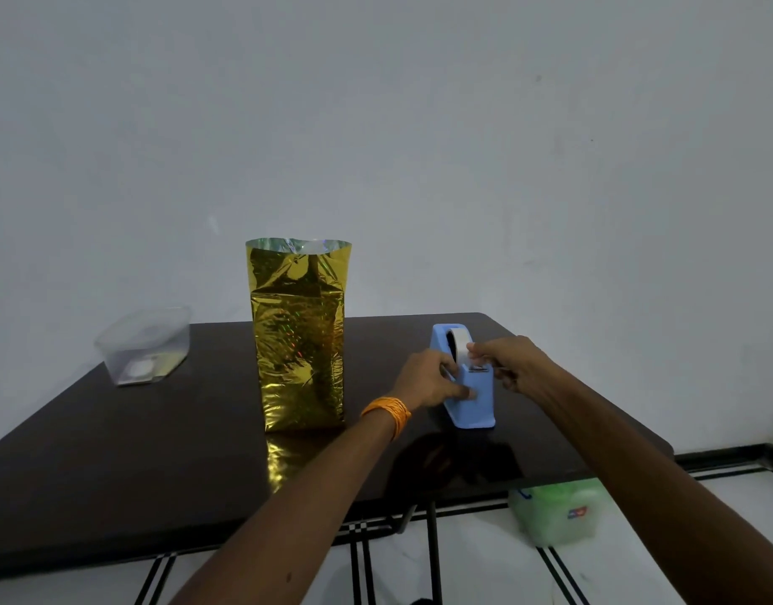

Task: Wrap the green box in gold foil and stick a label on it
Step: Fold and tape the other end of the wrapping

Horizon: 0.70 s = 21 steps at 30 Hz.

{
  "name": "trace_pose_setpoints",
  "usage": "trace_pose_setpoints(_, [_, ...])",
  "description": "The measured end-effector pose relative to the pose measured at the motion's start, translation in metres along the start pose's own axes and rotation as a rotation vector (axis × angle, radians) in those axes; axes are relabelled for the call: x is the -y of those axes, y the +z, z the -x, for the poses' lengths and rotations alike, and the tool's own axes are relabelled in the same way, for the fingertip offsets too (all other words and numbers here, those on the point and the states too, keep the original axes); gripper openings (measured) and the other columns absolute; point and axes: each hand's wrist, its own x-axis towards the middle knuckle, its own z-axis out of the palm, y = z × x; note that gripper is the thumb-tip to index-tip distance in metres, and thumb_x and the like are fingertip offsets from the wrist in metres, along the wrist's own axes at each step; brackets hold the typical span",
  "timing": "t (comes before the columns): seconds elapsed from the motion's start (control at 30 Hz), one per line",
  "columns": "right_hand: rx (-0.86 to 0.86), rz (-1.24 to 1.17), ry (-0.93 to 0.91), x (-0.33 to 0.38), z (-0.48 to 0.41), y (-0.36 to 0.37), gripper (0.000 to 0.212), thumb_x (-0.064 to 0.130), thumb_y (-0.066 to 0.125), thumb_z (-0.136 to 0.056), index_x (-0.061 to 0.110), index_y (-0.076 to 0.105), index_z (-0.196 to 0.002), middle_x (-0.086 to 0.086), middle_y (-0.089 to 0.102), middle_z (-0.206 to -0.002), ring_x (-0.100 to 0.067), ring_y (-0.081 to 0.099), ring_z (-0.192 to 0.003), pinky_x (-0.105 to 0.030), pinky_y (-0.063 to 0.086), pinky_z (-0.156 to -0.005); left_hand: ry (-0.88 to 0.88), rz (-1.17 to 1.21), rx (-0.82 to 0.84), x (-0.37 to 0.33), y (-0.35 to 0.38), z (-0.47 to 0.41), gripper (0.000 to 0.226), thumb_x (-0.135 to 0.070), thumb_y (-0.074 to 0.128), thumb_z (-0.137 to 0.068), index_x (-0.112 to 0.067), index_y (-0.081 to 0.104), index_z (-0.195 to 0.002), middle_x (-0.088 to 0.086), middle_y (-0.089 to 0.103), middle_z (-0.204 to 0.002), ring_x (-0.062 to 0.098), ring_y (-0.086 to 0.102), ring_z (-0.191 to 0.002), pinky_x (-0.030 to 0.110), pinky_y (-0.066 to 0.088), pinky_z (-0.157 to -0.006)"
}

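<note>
**A:** Well, where's the green box?

**B:** I can't see it. I think it's inside the tall shiny gold foil wrap (299,342) standing mid-way along the dark brown table (158,473), top open.

**A:** And the hands?

**B:** The left hand (424,382) curls round the blue plastic tape holder (474,406) near the right edge. The right hand (513,364) pinches the white tape end (463,342).

**A:** What could go wrong?

**B:** The tape might twist and stick to itself. An arm might bump the tall wrap over.

Open tabletop (114,473) left of foil (299,342)
</note>
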Motion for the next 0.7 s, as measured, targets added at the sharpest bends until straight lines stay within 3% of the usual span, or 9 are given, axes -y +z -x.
trace_pose_setpoints(0.13, [-0.024, -0.004, -0.036, 0.002, -0.003, 0.002, 0.022, 0.016, 0.072, -0.090, 0.007, 0.067, -0.071, 0.000, 0.066, -0.065, -0.007, 0.042, -0.046, -0.015, 0.031, -0.037, -0.006, -0.002, -0.007, -0.001, 0.001, 0.001, 0.048, -0.041, 0.088, -0.069, -0.010, 0.072, -0.102, 0.009, 0.073, -0.101, 0.024, 0.068, -0.091, 0.041, 0.057, -0.081])
trace_pose_setpoints(0.3, [-0.049, 0.024, -0.048, 0.000, -0.005, 0.001, 0.022, 0.013, 0.078, -0.084, 0.002, 0.068, -0.069, -0.002, 0.060, -0.054, -0.011, 0.038, -0.048, -0.022, 0.030, -0.043, 0.000, 0.002, -0.034, -0.003, 0.003, 0.004, 0.050, -0.041, 0.088, -0.069, -0.011, 0.071, -0.105, 0.009, 0.073, -0.103, 0.023, 0.068, -0.091, 0.038, 0.057, -0.080])
trace_pose_setpoints(0.43, [-0.134, 0.068, -0.085, 0.002, -0.004, 0.003, 0.022, 0.009, 0.083, -0.076, 0.002, 0.064, -0.066, -0.009, 0.054, -0.061, -0.016, 0.043, -0.049, -0.027, 0.034, -0.046, -0.005, -0.030, -0.055, -0.006, 0.005, 0.005, 0.048, -0.040, 0.088, -0.070, -0.011, 0.070, -0.105, 0.009, 0.072, -0.104, 0.023, 0.068, -0.091, 0.033, 0.056, -0.077])
trace_pose_setpoints(0.7, [-0.142, 0.014, -0.152, 0.001, 0.011, 0.000, 0.018, 0.010, 0.081, -0.079, 0.000, 0.069, -0.069, -0.009, 0.066, -0.066, -0.013, 0.042, -0.046, -0.026, 0.033, -0.045, 0.010, -0.084, -0.056, -0.012, 0.001, 0.006, 0.042, -0.040, 0.086, -0.071, -0.010, 0.069, -0.094, 0.009, 0.072, -0.095, 0.020, 0.062, -0.079, 0.029, 0.047, -0.065])
